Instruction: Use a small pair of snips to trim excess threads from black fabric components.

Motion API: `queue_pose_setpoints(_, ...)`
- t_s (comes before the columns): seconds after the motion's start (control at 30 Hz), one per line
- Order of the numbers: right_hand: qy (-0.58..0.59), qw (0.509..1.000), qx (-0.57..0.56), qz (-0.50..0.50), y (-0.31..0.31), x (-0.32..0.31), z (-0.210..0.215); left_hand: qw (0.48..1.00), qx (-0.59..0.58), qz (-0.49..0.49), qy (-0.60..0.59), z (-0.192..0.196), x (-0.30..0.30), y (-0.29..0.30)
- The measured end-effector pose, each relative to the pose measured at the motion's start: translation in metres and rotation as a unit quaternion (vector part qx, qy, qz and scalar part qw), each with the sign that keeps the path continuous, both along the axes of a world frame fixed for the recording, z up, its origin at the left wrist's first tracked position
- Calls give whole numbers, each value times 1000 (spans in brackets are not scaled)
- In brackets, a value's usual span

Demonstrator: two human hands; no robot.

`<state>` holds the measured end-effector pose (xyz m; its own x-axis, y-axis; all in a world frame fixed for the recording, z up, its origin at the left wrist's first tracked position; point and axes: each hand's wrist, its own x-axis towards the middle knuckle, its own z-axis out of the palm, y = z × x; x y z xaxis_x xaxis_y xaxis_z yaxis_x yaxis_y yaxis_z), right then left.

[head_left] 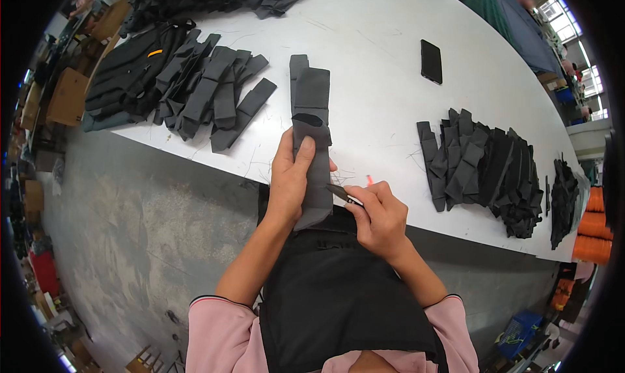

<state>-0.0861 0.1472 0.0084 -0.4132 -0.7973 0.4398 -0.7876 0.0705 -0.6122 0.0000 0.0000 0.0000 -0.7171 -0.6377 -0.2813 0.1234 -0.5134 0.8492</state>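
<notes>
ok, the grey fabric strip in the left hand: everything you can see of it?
The grey fabric strip is a long, narrow piece of dark grey cloth, matte and soft-looking, with a darker rounded patch near its upper fold. It hangs over the white table edge, its upper part lying flat on the top. The left hand grips its left edge, thumb across the front. The right hand holds a small dark tool with its tip at the strip's right edge.

Left hand [288,177] gripping, right hand [379,218] curled closed, forearms bare
</notes>
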Motion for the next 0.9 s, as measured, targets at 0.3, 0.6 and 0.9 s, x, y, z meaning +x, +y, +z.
queue_pose_setpoints(0.3, -64, 997, -30, 10, 4, 1, 7, 1000, 8, 3, 1, 6, 2, 5)
queue_pose_setpoints(0.6, 17, 992, 90, 89, -7, -7, 21, 998, 53, -20, 22, 6, 5, 8)
queue_pose_setpoints(0.9, 96, 985, 82, 116, -8, -4, 10, 997, 66, -29, 11, 8, 5, 10)
